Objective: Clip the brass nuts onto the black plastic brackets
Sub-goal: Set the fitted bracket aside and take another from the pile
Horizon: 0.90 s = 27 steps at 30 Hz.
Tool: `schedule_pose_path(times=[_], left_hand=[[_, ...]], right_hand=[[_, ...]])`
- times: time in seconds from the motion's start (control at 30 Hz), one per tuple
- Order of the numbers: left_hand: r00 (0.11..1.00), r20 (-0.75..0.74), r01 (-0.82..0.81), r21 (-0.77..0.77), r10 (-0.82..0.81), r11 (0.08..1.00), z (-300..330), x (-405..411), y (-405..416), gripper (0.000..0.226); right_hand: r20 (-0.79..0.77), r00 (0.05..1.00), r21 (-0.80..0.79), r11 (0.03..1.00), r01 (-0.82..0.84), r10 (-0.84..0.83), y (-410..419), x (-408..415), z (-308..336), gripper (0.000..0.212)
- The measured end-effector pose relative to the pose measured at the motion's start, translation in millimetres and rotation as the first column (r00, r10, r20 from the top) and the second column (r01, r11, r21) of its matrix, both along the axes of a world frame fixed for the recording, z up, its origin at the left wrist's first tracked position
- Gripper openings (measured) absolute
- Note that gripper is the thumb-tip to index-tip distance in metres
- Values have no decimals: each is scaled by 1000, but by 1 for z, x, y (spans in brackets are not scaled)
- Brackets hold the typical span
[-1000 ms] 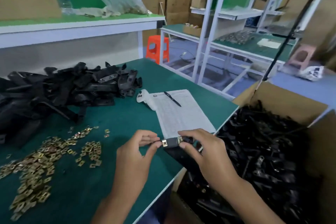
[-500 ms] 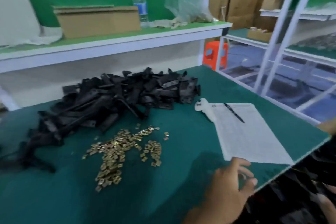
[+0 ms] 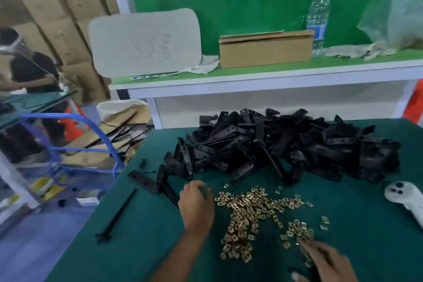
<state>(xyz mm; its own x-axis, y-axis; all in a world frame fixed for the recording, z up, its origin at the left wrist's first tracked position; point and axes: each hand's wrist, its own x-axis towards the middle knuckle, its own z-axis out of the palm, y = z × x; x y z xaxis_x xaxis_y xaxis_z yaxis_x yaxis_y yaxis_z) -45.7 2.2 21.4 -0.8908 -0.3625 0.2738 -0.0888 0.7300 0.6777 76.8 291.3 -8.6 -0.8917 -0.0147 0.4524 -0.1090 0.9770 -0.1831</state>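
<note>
- Looks like the restocking step: left hand [image 3: 196,204] is reaching toward the black plastic brackets [image 3: 286,146] piled just behind the brass nuts [image 3: 254,215], fingers curled, holding nothing I can see.
- Right hand [image 3: 325,261] is hovering at the near edge of the nuts, blurry, so can't tell its grip.
- Next up, I'd guess: picking one bracket plus one nut.
- Green mat [image 3: 137,236] under the nuts, shelf with a cardboard box [image 3: 265,51] beyond them.

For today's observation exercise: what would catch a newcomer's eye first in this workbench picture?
First, the big heap of black brackets at the back of the green table, with shiny brass nuts scattered in front of it. Then the two hands: the left hand near the brackets, the right hand at the nuts' near edge.
</note>
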Motion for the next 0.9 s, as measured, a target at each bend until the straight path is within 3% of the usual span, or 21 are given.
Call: schedule_pose_path(times=[0.07,0.17,0.2,0.23,0.3,0.4,0.47,0.53,0.57,0.6,0.67,0.7,0.73,0.8,0.9], left_hand=[[988,-34,-155,-115,152,981,-2,-8,-30,24],[966,-59,-257,-191,251,947,-9,-15,-55,46],[953,-11,-302,-139,303,943,-10,-14,-60,54],[934,70,-345,-66,349,936,-10,-13,-64,60],[913,186,-374,29,363,927,-11,-12,-71,53],[945,64,-326,241,320,914,-11,0,-67,35],[945,-25,-282,439,325,853,-7,18,-52,28],[945,-50,-224,619,322,753,0,38,-36,20],[954,-37,-176,734,298,655,3,46,-30,21],[971,-10,-115,857,240,503,6,53,-24,25],[999,22,-26,995,45,100,10,66,-15,34],[998,16,-19,999,-63,-48,11,71,-11,38],[985,2,-25,992,-175,-127,11,76,-7,42],[933,-49,-8,987,-355,-158,10,85,-2,43],[909,-5,-33,996,-416,-84,8,90,4,40]], right_hand=[[155,977,-76,988,-136,146,-13,-3,-13,76],[34,992,-206,972,-109,118,-19,-26,-4,54],[-46,998,-210,976,-54,45,-16,-29,0,35],[2,999,-204,978,-33,34,-17,-28,3,24],[32,998,-214,975,-54,62,-21,-24,-1,25],[-21,999,-314,949,-31,26,-22,-17,-1,15],[1,999,-334,942,37,-39,-27,-15,-1,36],[-15,999,-331,943,44,-51,-31,-14,2,40],[-13,999,-332,943,33,-39,-31,-14,4,42],[-14,1000,-336,942,18,-24,-31,-15,3,44],[-1,1000,-376,927,7,-8,-29,-12,7,45],[2,1000,-412,911,3,-3,-30,-10,10,43],[-9,1000,-455,891,-1,-3,-30,-8,11,40],[-2,1000,-574,818,22,-28,-28,-5,14,32],[61,996,-721,687,88,-63,-27,-3,20,18]])
